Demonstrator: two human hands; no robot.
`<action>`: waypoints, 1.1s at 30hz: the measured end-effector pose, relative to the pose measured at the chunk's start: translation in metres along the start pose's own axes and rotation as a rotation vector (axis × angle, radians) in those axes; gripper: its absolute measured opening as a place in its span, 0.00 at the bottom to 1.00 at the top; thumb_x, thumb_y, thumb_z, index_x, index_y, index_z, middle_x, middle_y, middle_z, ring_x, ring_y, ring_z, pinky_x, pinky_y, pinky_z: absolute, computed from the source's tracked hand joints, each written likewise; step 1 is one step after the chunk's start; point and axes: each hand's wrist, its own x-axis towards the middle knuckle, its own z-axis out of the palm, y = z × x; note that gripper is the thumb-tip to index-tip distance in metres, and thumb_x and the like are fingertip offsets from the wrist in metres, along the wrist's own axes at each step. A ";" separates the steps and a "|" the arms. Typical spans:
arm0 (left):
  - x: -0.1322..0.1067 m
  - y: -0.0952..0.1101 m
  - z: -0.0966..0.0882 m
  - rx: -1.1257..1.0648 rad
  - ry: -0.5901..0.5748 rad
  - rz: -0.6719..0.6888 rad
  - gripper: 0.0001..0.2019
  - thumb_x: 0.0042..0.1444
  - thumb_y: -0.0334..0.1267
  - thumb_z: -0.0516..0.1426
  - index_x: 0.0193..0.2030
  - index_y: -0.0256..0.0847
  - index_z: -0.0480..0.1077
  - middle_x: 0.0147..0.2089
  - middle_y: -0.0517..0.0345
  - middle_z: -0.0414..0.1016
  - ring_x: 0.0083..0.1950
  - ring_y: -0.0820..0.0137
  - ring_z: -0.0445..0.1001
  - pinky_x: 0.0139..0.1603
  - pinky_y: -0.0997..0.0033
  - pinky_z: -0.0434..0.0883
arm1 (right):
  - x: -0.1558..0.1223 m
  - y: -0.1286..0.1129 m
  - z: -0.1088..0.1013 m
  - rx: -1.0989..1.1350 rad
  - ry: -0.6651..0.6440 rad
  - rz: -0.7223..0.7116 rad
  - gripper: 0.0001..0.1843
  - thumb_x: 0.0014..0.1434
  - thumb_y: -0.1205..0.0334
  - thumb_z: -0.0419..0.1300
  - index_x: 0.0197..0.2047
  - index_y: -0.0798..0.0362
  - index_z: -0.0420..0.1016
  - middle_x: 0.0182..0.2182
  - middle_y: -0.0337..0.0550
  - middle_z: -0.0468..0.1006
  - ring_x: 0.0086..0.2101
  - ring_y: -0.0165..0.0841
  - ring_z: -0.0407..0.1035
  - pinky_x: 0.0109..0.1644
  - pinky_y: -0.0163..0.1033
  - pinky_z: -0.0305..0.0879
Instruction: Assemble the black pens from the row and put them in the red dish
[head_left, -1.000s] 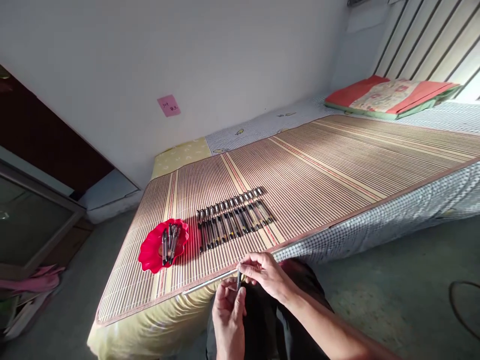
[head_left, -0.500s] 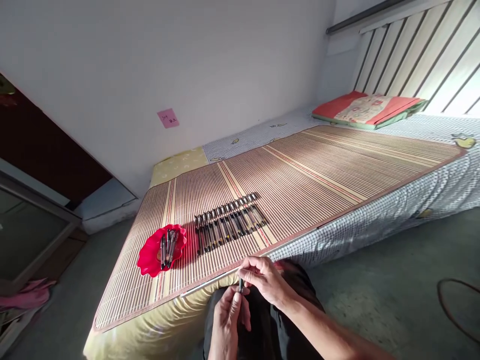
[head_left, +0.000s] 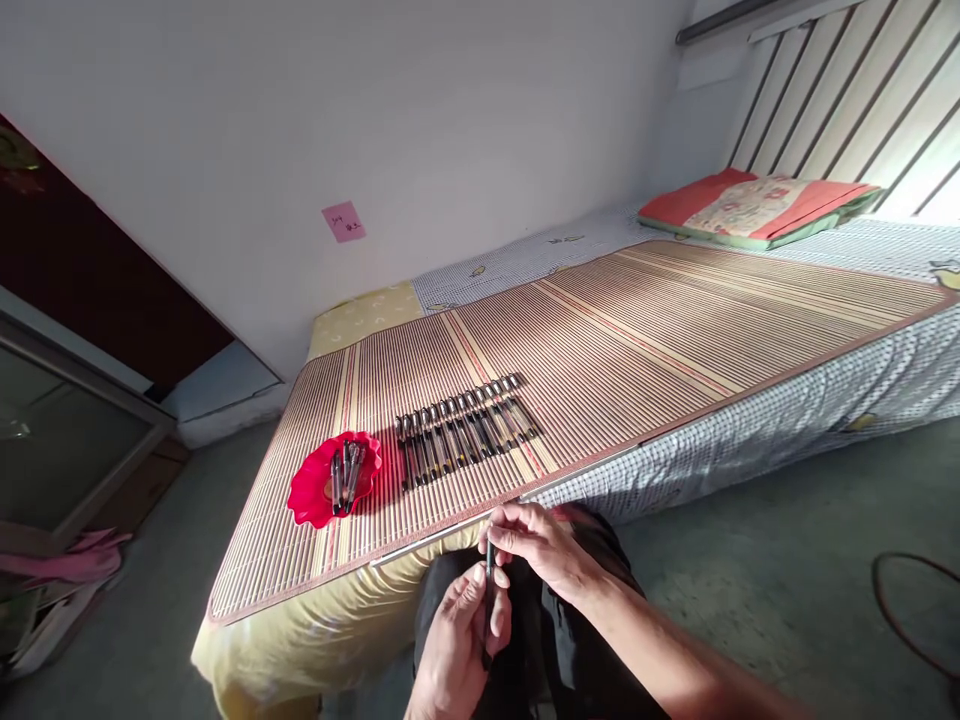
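Both my hands meet just below the near edge of the bed, over my lap. My left hand point(head_left: 459, 640) is wrapped round the lower part of a dark pen point(head_left: 489, 570) that stands upright. The fingers of my right hand point(head_left: 534, 545) pinch the pen's upper end. On the bamboo mat point(head_left: 637, 340) lies a neat row of several dark pens point(head_left: 465, 432). Left of the row sits a red scalloped dish point(head_left: 334, 478) with a few more pens in it.
The mat covers a bed with a yellow sheet and a checked sheet point(head_left: 750, 440). A red and green pillow point(head_left: 757, 205) lies at the far end. A pink note point(head_left: 343, 221) is stuck on the white wall. A glass panel point(head_left: 60, 440) stands at left.
The pen stays between my hands throughout. My left hand has slid lower along it, so more of the barrel shows. The camera view shifted slightly.
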 end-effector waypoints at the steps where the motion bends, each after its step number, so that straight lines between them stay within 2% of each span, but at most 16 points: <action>1: 0.000 0.000 0.001 0.012 0.020 0.009 0.24 0.58 0.60 0.65 0.37 0.38 0.73 0.21 0.67 0.60 0.21 0.79 0.49 0.22 0.76 0.49 | 0.000 0.000 0.000 -0.004 -0.008 0.000 0.23 0.59 0.39 0.69 0.32 0.53 0.81 0.30 0.42 0.79 0.29 0.32 0.71 0.38 0.40 0.66; 3: 0.001 0.000 0.002 0.089 0.100 0.063 0.25 0.52 0.59 0.70 0.36 0.40 0.70 0.22 0.71 0.57 0.20 0.82 0.45 0.20 0.77 0.44 | 0.000 0.001 0.000 -0.017 0.004 -0.005 0.23 0.59 0.38 0.68 0.32 0.51 0.82 0.30 0.42 0.79 0.28 0.33 0.70 0.37 0.40 0.65; 5: 0.001 -0.001 0.002 0.129 0.128 0.079 0.25 0.51 0.58 0.71 0.36 0.41 0.68 0.22 0.72 0.56 0.20 0.82 0.43 0.19 0.77 0.42 | 0.000 0.001 -0.001 -0.027 -0.002 -0.009 0.22 0.59 0.38 0.68 0.32 0.50 0.83 0.30 0.42 0.80 0.28 0.33 0.70 0.37 0.40 0.65; 10: -0.002 -0.004 0.003 -0.090 -0.012 -0.080 0.26 0.58 0.62 0.64 0.36 0.37 0.72 0.20 0.66 0.62 0.21 0.80 0.51 0.22 0.77 0.50 | -0.001 0.000 -0.002 0.043 -0.105 -0.001 0.22 0.61 0.38 0.67 0.34 0.50 0.84 0.31 0.42 0.80 0.28 0.32 0.70 0.37 0.40 0.65; 12: -0.002 -0.004 0.003 -0.064 0.006 -0.039 0.25 0.58 0.61 0.65 0.37 0.36 0.72 0.21 0.66 0.63 0.21 0.80 0.53 0.23 0.77 0.52 | -0.002 0.001 -0.003 0.061 -0.105 0.011 0.22 0.62 0.38 0.66 0.35 0.50 0.85 0.29 0.41 0.79 0.27 0.32 0.69 0.35 0.39 0.64; 15: 0.000 -0.005 0.002 0.040 0.062 0.050 0.23 0.55 0.57 0.69 0.38 0.39 0.70 0.22 0.70 0.60 0.19 0.83 0.47 0.20 0.78 0.45 | -0.004 0.003 -0.003 0.019 -0.075 0.003 0.20 0.63 0.40 0.66 0.35 0.49 0.85 0.29 0.41 0.79 0.28 0.33 0.68 0.37 0.39 0.63; 17: 0.000 -0.006 0.001 0.003 0.033 -0.001 0.24 0.55 0.57 0.70 0.38 0.39 0.70 0.21 0.72 0.59 0.17 0.84 0.43 0.18 0.78 0.42 | -0.004 0.003 -0.003 0.013 -0.080 0.000 0.19 0.64 0.42 0.66 0.34 0.49 0.85 0.30 0.41 0.80 0.29 0.32 0.68 0.37 0.39 0.63; 21: -0.002 -0.010 -0.004 -0.181 -0.062 -0.157 0.25 0.55 0.59 0.68 0.36 0.36 0.71 0.20 0.70 0.59 0.17 0.84 0.44 0.19 0.78 0.44 | -0.004 0.002 -0.006 0.097 -0.113 0.029 0.18 0.62 0.44 0.67 0.36 0.50 0.86 0.35 0.42 0.82 0.29 0.30 0.68 0.37 0.38 0.63; 25: -0.002 -0.012 -0.008 -0.247 -0.094 -0.179 0.24 0.55 0.57 0.69 0.38 0.34 0.73 0.19 0.69 0.59 0.17 0.84 0.45 0.19 0.78 0.44 | -0.005 0.005 -0.010 0.134 -0.169 0.071 0.17 0.60 0.46 0.70 0.39 0.52 0.86 0.35 0.43 0.82 0.29 0.30 0.69 0.37 0.38 0.63; 28: -0.002 -0.011 -0.010 -0.276 -0.107 -0.194 0.22 0.55 0.54 0.70 0.39 0.34 0.74 0.20 0.69 0.60 0.16 0.85 0.44 0.19 0.78 0.44 | -0.005 0.009 -0.010 0.132 -0.124 0.050 0.17 0.58 0.46 0.72 0.38 0.53 0.85 0.34 0.43 0.82 0.30 0.30 0.68 0.38 0.38 0.63; 33: -0.003 -0.009 -0.008 -0.236 -0.131 -0.212 0.21 0.57 0.54 0.68 0.38 0.35 0.75 0.20 0.68 0.62 0.16 0.85 0.43 0.19 0.78 0.43 | 0.005 0.011 -0.016 0.189 0.103 0.020 0.20 0.52 0.45 0.76 0.35 0.53 0.84 0.31 0.41 0.80 0.28 0.29 0.66 0.35 0.38 0.61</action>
